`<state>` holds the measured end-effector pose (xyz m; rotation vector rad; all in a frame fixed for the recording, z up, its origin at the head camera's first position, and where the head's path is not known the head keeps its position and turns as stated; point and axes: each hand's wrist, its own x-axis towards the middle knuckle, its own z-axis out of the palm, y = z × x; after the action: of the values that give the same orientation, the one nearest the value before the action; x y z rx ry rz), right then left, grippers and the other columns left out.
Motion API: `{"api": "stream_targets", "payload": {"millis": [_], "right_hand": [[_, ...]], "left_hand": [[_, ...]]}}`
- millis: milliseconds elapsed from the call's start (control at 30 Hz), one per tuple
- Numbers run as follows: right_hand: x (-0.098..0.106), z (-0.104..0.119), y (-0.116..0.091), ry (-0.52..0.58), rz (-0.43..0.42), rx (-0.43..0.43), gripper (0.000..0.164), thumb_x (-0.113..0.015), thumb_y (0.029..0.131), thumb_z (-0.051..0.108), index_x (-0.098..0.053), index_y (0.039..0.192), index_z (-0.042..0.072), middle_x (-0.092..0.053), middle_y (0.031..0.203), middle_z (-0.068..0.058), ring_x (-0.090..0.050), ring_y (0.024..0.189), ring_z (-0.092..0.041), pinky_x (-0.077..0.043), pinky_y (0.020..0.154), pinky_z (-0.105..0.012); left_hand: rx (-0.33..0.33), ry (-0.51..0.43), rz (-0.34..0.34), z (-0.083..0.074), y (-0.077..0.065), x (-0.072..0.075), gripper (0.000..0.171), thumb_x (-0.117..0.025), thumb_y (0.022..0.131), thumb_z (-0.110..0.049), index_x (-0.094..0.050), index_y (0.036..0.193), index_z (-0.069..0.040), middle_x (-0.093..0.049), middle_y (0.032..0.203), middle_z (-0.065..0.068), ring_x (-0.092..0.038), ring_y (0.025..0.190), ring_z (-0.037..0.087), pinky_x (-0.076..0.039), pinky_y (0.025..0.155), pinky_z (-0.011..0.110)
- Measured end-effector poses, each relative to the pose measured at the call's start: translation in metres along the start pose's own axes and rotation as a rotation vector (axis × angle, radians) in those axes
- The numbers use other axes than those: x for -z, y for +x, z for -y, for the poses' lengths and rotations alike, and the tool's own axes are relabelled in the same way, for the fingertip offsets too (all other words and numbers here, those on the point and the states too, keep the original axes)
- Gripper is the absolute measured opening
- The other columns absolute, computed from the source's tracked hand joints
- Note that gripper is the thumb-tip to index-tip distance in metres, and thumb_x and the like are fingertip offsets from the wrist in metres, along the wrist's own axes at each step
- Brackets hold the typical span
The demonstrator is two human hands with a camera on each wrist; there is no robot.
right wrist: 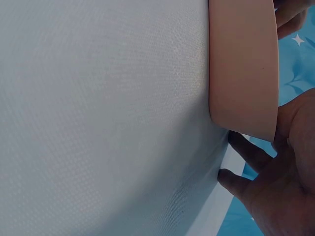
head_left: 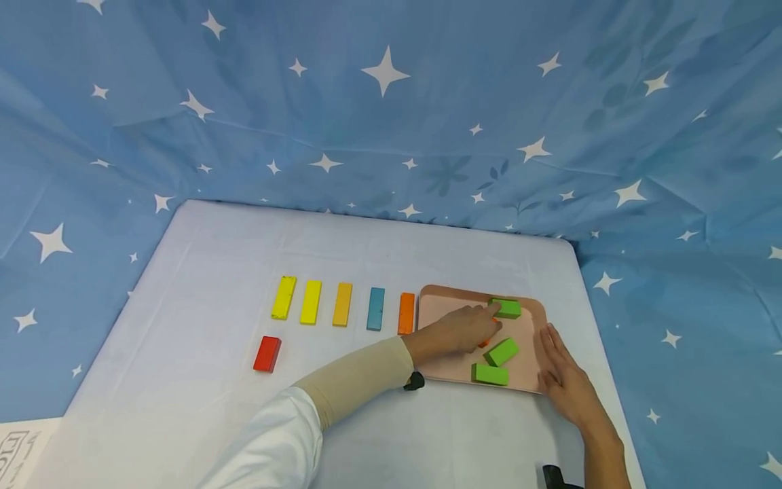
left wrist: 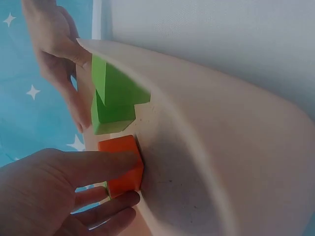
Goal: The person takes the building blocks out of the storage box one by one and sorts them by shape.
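Observation:
My left hand [head_left: 467,329] reaches over the pink tray [head_left: 442,367] and pinches an orange block [left wrist: 120,162], thumb on one face and fingers on another. In the head view that hand hides most of the block, and its index finger overlaps the far green block [head_left: 508,309]. Two more green blocks, a tilted one [head_left: 502,352] and a near one [head_left: 490,375], lie in the tray. My right hand [head_left: 568,384] rests against the tray's right side, fingers straight and thumb at the rim. The right wrist view shows its fingertips low beside the tray's corner.
Left of the tray, a row runs across the white table [head_left: 201,285]: two yellow blocks, a yellow-orange block [head_left: 342,304], a blue block [head_left: 375,309] and an orange block [head_left: 406,313]. A red block [head_left: 267,354] lies nearer. Blue starry cloth [head_left: 342,81] surrounds the table.

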<state>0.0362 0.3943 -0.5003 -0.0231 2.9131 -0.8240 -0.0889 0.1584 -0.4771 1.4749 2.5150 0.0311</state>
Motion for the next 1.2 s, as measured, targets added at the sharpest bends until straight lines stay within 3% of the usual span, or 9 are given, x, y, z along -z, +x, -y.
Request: {"api": "stream_targets", "payload": {"millis": [233,500,633,800,967,1200], "right_hand": [[-0.003,0.001,-0.001,0.019,0.023,-0.016,0.084,-0.056,0.098,-0.005,-0.016,0.168,0.018,-0.008,0.176,-0.008,-0.022,0.152,-0.055,-0.03,0.108,-0.078],[-0.007,0.002,-0.002,-0.001,0.01,0.003,0.083,-0.055,0.097,-0.005,-0.017,0.168,0.016,-0.01,0.176,-0.011,-0.025,0.151,-0.056,-0.032,0.106,-0.077],[-0.006,0.003,-0.003,-0.012,0.013,0.004,0.083,-0.055,0.097,-0.005,-0.017,0.167,0.015,-0.01,0.176,-0.011,-0.024,0.152,-0.055,-0.033,0.107,-0.077],[-0.004,0.003,-0.002,-0.011,0.011,0.002,0.082,-0.056,0.097,-0.004,-0.017,0.167,0.015,-0.01,0.176,-0.01,-0.024,0.152,-0.055,-0.032,0.107,-0.077],[-0.003,0.002,-0.004,-0.011,0.012,0.011,0.082,-0.056,0.097,-0.004,-0.017,0.167,0.015,-0.009,0.176,-0.01,-0.024,0.151,-0.056,-0.032,0.106,-0.078],[0.0,0.002,-0.004,-0.005,-0.007,0.034,0.083,-0.056,0.096,-0.006,-0.019,0.167,0.014,-0.01,0.176,-0.01,-0.022,0.153,-0.055,-0.032,0.105,-0.079]], "left_hand": [[0.022,0.031,-0.023,-0.002,-0.004,-0.007,0.033,-0.065,0.103,-0.016,-0.064,0.135,-0.022,-0.049,0.145,0.002,-0.053,0.085,0.009,-0.049,0.077,0.018],[0.026,0.059,-0.039,-0.006,-0.014,-0.012,0.037,-0.07,0.099,-0.016,-0.064,0.136,-0.02,-0.043,0.152,0.004,-0.053,0.078,0.009,-0.048,0.067,0.014],[0.007,0.105,-0.061,-0.007,-0.025,-0.014,0.035,-0.07,0.099,-0.017,-0.065,0.134,-0.019,-0.053,0.138,0.002,-0.057,0.081,0.008,-0.05,0.07,0.016],[0.014,0.115,-0.092,-0.005,-0.035,-0.02,0.038,-0.066,0.102,-0.018,-0.061,0.14,-0.02,-0.061,0.125,0.0,-0.061,0.097,0.011,-0.053,0.086,0.02],[0.048,0.01,-0.097,0.001,-0.044,-0.017,0.048,-0.071,0.098,-0.024,-0.061,0.145,-0.021,-0.058,0.135,0.001,-0.06,0.098,0.012,-0.051,0.088,0.02],[0.09,-0.387,-0.17,0.013,-0.063,0.0,0.057,-0.078,0.091,-0.016,-0.062,0.146,-0.019,-0.051,0.134,-0.001,-0.053,0.097,0.007,-0.045,0.081,0.012]]}}
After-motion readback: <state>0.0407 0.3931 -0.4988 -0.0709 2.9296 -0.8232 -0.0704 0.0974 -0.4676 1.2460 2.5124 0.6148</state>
